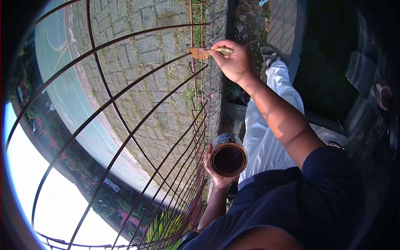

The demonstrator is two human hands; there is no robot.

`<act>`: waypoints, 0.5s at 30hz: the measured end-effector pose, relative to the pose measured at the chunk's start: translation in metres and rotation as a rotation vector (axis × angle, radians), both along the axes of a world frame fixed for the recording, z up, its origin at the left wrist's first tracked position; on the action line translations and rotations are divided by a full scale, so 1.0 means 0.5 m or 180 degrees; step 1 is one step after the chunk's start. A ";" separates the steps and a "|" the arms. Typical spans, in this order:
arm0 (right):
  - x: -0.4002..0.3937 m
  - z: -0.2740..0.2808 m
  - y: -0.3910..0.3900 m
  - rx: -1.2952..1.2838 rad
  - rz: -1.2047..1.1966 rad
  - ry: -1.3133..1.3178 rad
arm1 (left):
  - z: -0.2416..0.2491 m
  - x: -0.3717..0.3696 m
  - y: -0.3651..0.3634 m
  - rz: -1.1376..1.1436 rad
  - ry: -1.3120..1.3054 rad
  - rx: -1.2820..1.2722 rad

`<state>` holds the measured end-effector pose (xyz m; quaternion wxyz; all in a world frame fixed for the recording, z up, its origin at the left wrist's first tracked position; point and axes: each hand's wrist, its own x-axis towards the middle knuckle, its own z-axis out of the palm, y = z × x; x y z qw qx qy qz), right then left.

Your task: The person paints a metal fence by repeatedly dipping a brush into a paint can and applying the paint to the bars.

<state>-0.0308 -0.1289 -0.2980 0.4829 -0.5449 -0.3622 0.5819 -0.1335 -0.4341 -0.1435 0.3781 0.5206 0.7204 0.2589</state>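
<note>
My right hand (pixel 234 62) is closed around the handle of a paintbrush (pixel 199 53) with brownish-orange paint on its head. The bristles touch, or lie right against, the metal fence (pixel 133 85) where a curved bar meets the lower rail. My left hand (pixel 214 168) is wrapped around an open paint can (pixel 228 160), whose mouth faces the camera. Its rim is smeared brown and the inside looks dark. Part of the left fingers is hidden behind the can. The can is held beside the fence, close to my white trousers (pixel 266 125).
A rough concrete curb (pixel 214 87) runs under the fence. Paving blocks (pixel 146 54) with grass lie beyond it, then a green court (pixel 66 96). Rubble (pixel 250 25) and a dark pit-like area (pixel 329 62) are on my side. A leafy plant (pixel 166 227) stands by the fence.
</note>
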 end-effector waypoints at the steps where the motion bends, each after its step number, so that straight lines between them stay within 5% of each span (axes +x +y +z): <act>1: -0.003 0.055 -0.006 0.0207 0.0096 0.0399 | 0.004 0.002 0.007 -0.0094 0.0141 0.0037; 4: 0.008 0.152 -0.013 0.0307 0.0070 0.1897 | -0.007 -0.001 0.000 -0.0080 0.0049 -0.0008; 7: 0.006 0.076 0.006 -0.0523 -0.0259 0.2547 | -0.007 0.000 -0.011 -0.0005 -0.0145 0.0014; 8: 0.016 0.039 0.015 -0.0918 -0.0213 0.2176 | 0.005 0.002 0.019 -0.0179 0.0030 0.0043; 11: 0.047 0.030 0.007 -0.0581 -0.0181 0.3020 | -0.007 0.000 0.033 -0.0310 0.0172 0.0065; 15: 0.023 -0.054 0.008 -0.1011 -0.0084 0.1873 | -0.011 0.003 0.013 -0.0348 0.0155 -0.0013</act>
